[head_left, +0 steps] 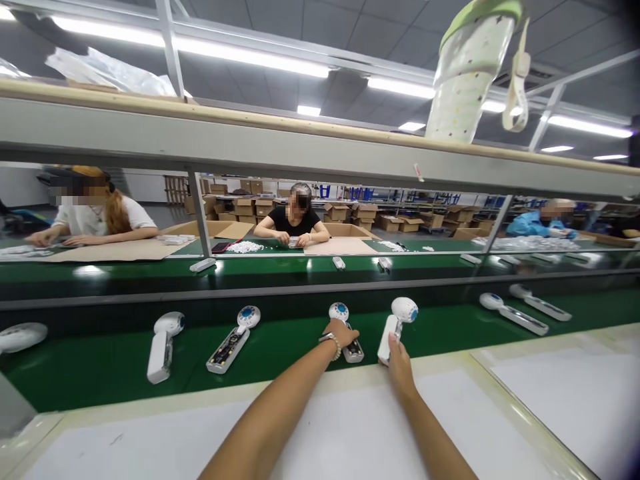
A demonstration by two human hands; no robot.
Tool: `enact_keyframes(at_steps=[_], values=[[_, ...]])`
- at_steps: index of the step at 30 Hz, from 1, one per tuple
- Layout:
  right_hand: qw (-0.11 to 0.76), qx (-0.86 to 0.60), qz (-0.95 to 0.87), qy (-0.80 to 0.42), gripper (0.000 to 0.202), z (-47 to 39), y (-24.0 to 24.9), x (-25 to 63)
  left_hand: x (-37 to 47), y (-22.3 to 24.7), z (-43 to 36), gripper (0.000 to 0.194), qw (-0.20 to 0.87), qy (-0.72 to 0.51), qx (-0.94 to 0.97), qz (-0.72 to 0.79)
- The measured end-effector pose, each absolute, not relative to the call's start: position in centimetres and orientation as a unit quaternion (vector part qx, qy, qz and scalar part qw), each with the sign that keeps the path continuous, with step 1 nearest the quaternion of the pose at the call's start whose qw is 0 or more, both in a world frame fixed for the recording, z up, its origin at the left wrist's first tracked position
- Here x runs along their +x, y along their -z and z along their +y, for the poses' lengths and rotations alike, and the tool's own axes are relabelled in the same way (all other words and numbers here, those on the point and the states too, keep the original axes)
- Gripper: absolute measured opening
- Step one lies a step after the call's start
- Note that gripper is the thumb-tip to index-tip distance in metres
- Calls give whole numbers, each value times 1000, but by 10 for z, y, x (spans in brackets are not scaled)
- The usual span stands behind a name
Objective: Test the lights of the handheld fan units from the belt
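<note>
My left hand (342, 331), with a beaded bracelet at the wrist, is closed over the middle of a white handheld device (354, 352) on the green belt. That device has a round head with a blue centre, and its lower handle shows a bare circuit board. To the right, my right hand (399, 360) grips the handle of a second white device (388, 338), thumb on its side. Its round head points up and right. The palm side of both hands is hidden.
Left of my hands, an open-handled device (228, 349) and a closed one (161, 353) lie on the belt (100, 373). More devices (520, 317) lie right. A white-topped bench edge (320, 433) is nearest me. Overhead runs a shelf (300, 143) with a cup (465, 80). Several people sit opposite.
</note>
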State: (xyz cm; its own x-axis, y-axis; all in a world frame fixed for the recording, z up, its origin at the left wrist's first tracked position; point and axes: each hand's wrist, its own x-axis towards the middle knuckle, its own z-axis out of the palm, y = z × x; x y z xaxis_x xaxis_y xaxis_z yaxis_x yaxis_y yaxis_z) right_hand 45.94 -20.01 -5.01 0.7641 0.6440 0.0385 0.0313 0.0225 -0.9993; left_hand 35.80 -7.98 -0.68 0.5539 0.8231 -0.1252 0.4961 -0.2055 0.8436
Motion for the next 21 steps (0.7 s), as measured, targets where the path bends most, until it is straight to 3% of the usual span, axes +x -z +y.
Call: enact_keyframes(at_steps=[7,14,21], values=[[729,-583,-208,-292,51,-218,45,427,290,10,-81,21,618,-229,617,430],[678,-523,-246,-455,46,-194,39,350,168,12,-107,31,736,-314,474,367],[593,-469,-334,-563,55,-172,37,312,143,25,-116,35,766,-367,407,336]])
